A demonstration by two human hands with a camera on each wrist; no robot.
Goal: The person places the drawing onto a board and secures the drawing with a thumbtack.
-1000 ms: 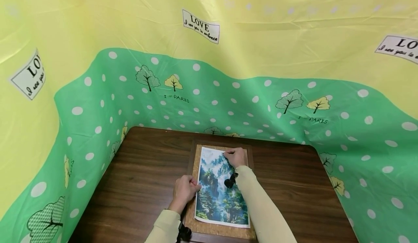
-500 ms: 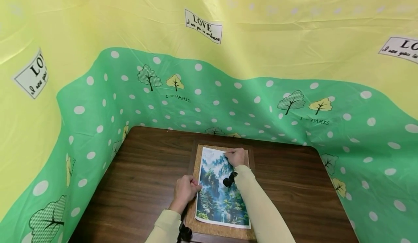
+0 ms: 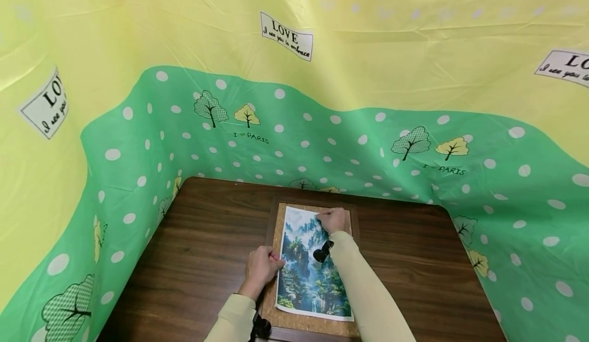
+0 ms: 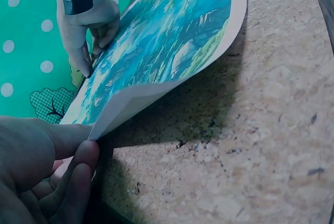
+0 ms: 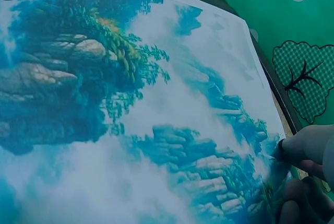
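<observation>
A landscape print [image 3: 299, 275] of mountains, waterfalls and trees lies over a framed cork board [image 3: 317, 323]. At its left edge, my left hand [image 3: 261, 268] pinches the paper between thumb and fingers. That edge is lifted off the cork, as the print [image 4: 172, 25] shows in the left wrist view. My right hand [image 3: 333, 221] is at the print's top edge, pinching it with curled fingers. A tiny dark spot sits at a fingertip of the right hand [image 5: 308, 156] in the right wrist view; what it is cannot be made out.
The board's dark frame [image 3: 313, 199] lies on a brown wood-grain table [image 3: 207, 229]. A green and yellow curtain [image 3: 294, 127] with dots and trees hangs behind the table and along its sides. A small black camera [image 3: 322, 252] is on the right wrist.
Both hands hold nearly the same places on the print. The head view has shifted very slightly.
</observation>
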